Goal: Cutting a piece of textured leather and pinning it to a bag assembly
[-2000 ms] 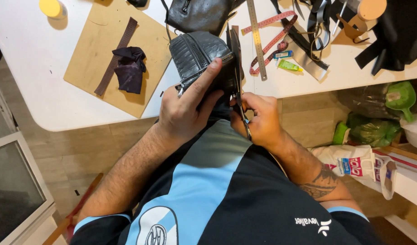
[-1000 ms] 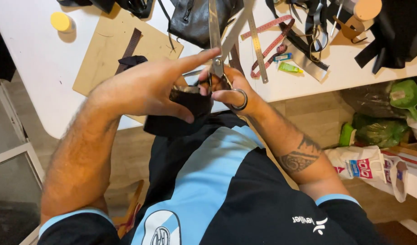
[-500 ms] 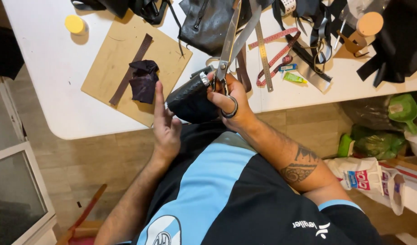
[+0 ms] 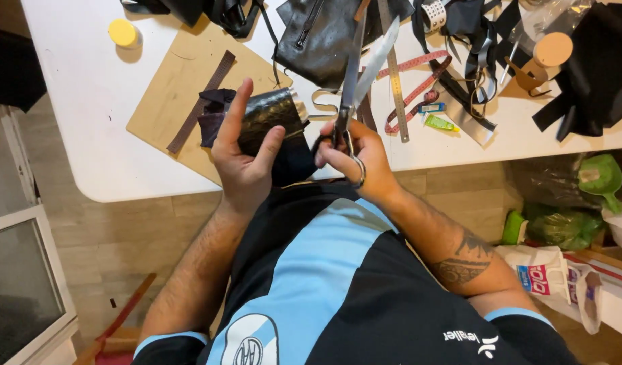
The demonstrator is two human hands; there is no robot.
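Leather piece, black and glossy, sits upright in your left hand, thumb and fingers gripping its lower edge. Your right hand, just beside it, is closed through the handles of the scissors, blades parted and pointing away. You look mid-trim; next, feed the leather's edge squarely between the blades.

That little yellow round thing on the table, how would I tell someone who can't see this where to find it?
Start at the white table and go to its far left end, beyond the tan wooden board. There the yellow round lid-like disc lies alone on bare tabletop. It is the only bright yellow round thing there; the leather scraps and straps around are dark.
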